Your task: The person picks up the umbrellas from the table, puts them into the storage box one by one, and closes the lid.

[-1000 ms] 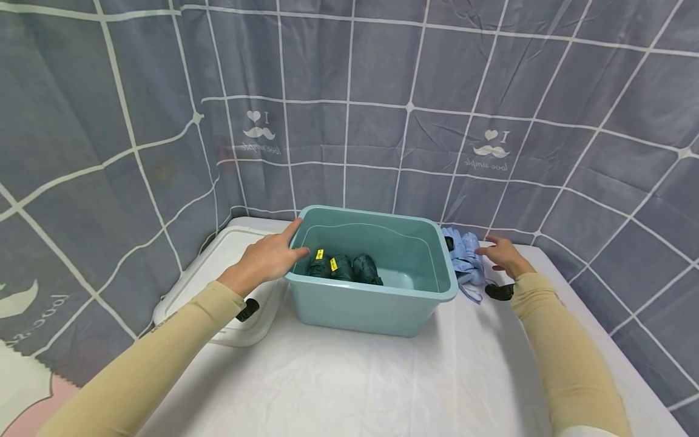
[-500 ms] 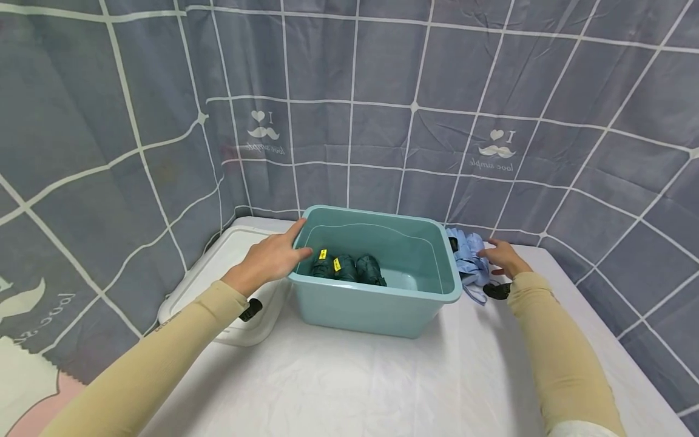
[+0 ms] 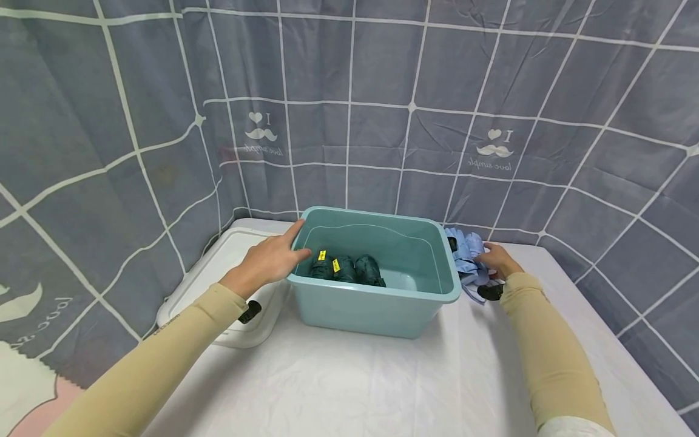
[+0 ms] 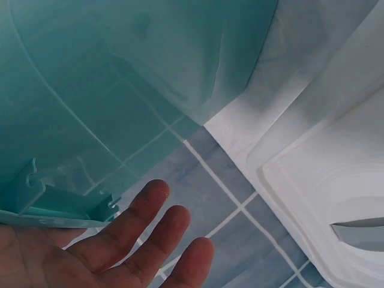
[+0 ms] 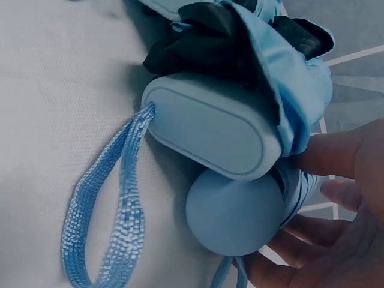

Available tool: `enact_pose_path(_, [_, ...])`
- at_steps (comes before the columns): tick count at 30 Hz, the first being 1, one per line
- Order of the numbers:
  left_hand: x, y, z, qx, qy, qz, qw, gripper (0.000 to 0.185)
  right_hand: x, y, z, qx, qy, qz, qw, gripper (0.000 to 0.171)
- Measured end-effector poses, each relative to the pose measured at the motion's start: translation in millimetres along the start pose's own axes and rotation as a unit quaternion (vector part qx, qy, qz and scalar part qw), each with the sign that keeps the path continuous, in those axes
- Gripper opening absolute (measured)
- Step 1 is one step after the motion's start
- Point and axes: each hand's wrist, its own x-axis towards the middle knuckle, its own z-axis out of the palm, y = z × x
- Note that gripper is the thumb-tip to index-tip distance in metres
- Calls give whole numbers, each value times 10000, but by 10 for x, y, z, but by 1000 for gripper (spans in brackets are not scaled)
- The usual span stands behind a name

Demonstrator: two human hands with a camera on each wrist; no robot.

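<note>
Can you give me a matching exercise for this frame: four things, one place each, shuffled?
Things:
1. dark green umbrellas
2. light blue umbrellas
3. white lid
4. left hand

Places:
A. flat on the table, left of the teal bin
B. on the bin's left rim
C. inside the bin
D. on the table, right of the bin, at the right hand

Pairs: 1-C, 2-D, 3-A, 4-B
</note>
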Motion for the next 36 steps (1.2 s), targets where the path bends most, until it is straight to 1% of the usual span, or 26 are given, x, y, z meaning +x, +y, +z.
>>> enact_pose_path(6, [8,14,-2,-19,14,16,10000,79,-11,40,-12,-96,46,-28,9999,80])
enact_pose_path(10, [2,13,-3,-20,-39,20,10000,80,-62,34,-15,-177,12,-11,9998,82])
enact_pose_path(15, [4,3,-2,-29,-18,-3,10000,80,-137,10,-16,-265,-207,48,9994,83])
enact_pose_path(23, [-5,22,-11,-54,-30,26,10000,80,-215,-5,-67,-588,-553,169,9966,85])
enact_pose_path(28, [-9,22,-15,-36,11,48,10000,79,-224,6,-85,-555,-681,194,9959,87])
enact_pose_path(32, [-4,8,-10,-21,1,53,10000,79,-236,13,-67,-499,-639,222,9965,87])
enact_pose_path(36, [5,-9,2,-33,-16,41,10000,80,-269,14,-46,-563,-532,179,9968,85])
